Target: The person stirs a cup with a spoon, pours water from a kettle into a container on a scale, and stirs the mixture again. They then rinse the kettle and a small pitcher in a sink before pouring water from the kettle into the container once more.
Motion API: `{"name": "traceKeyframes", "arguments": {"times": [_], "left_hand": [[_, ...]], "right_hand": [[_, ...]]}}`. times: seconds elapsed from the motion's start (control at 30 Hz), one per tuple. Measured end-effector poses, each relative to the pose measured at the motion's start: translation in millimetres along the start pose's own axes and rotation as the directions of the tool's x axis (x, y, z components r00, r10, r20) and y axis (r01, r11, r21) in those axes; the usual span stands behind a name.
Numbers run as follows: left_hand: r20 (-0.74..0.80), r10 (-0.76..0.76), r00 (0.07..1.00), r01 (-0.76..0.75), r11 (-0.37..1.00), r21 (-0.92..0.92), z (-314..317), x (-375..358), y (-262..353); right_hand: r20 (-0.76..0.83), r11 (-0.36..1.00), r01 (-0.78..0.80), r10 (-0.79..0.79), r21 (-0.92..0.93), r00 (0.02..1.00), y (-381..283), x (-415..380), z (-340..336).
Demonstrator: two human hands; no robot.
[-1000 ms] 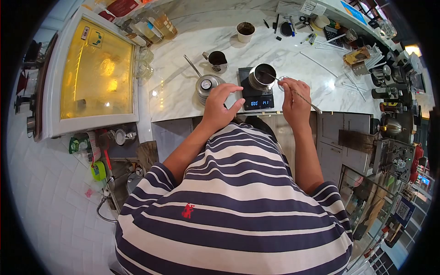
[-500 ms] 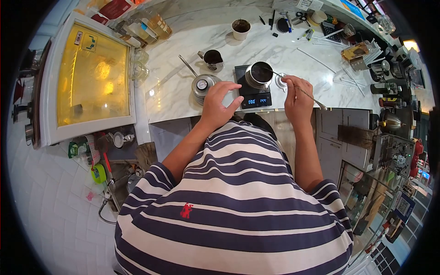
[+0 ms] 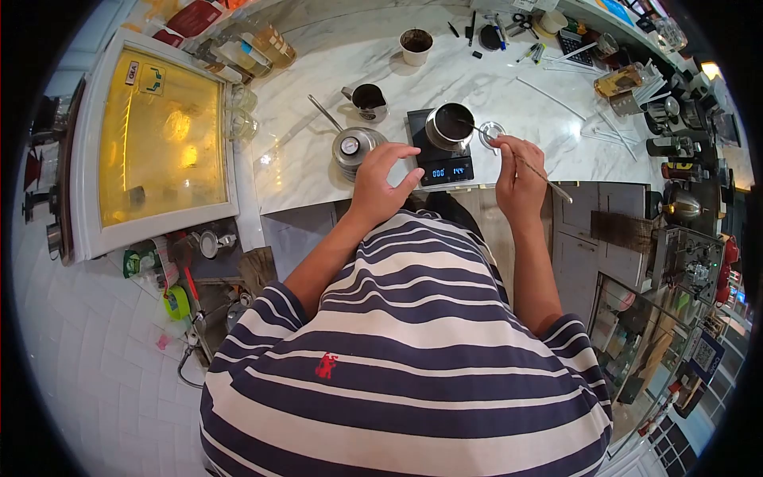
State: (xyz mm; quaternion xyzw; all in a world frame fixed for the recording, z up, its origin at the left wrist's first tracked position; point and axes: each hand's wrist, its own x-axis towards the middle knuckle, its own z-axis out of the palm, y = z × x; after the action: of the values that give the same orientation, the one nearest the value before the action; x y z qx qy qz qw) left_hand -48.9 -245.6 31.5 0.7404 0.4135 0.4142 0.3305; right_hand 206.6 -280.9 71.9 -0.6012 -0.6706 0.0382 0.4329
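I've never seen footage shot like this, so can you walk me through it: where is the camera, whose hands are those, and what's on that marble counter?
There is no machine here. A person wears a wide-angle camera on the head; it looks down, so the striped shirt fills the bottom and the edges bend. The hands are that person's own. The right hand pinches a long thin stirrer whose far end reaches into a metal cup. That cup stands on a black digital scale on the marble counter. The left hand hovers open beside the scale, near a lidded metal kettle with a dial on top. Further back stand a dark pitcher and a white cup. A yellow-lit cabinet sits on the left.
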Motion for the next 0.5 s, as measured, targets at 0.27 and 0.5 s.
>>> {"name": "traceKeyframes", "arguments": {"times": [0.27,0.5], "left_hand": [[0.006,-0.024,1.000,0.025,0.999,-0.030,-2.7,0.7,2.6],[0.006,0.001,1.000,-0.001,1.000,-0.026,-1.9,1.1,-0.6]], "right_hand": [[-0.037,0.999,-0.040,0.040,-0.003,0.999,-4.9,1.5,10.2],[-0.004,1.000,0.005,-0.005,-0.017,1.000,-10.0,-6.0,10.7]]}}
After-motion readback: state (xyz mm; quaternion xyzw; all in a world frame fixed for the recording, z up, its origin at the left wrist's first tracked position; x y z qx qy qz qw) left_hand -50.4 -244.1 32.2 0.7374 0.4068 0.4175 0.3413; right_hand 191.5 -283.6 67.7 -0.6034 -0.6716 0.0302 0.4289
